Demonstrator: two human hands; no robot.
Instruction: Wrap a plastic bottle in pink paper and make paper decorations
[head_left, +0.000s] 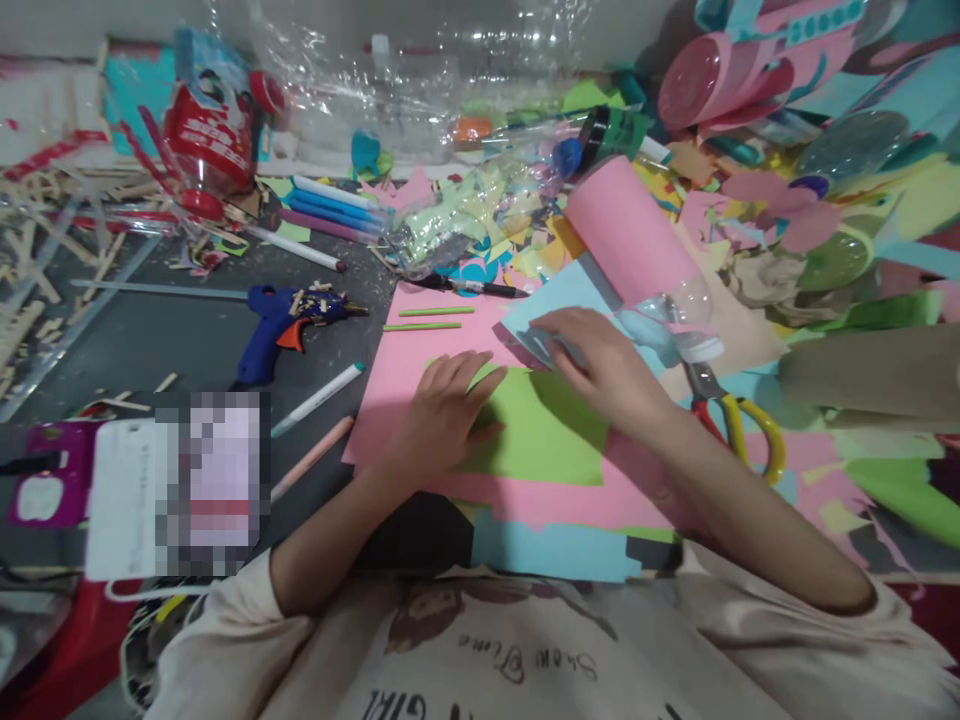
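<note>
My left hand lies with fingers spread over the left part of a green paper sheet. This sheet rests on a larger pink paper sheet. My right hand reaches over a light blue paper sheet, its thumb and forefinger apart, the other fingers partly hidden. The blue sheet's near corner seems slightly raised above the pink one. Two thin green paper strips lie side by side beyond my left hand. A black pen rests along the pink sheet's far edge.
A blue glue gun and markers lie left. Yellow-handled scissors are beside my right forearm. A pink paper-wrapped bottle lies beyond my right hand. Paper scraps crowd the right; wooden sticks cover the far left.
</note>
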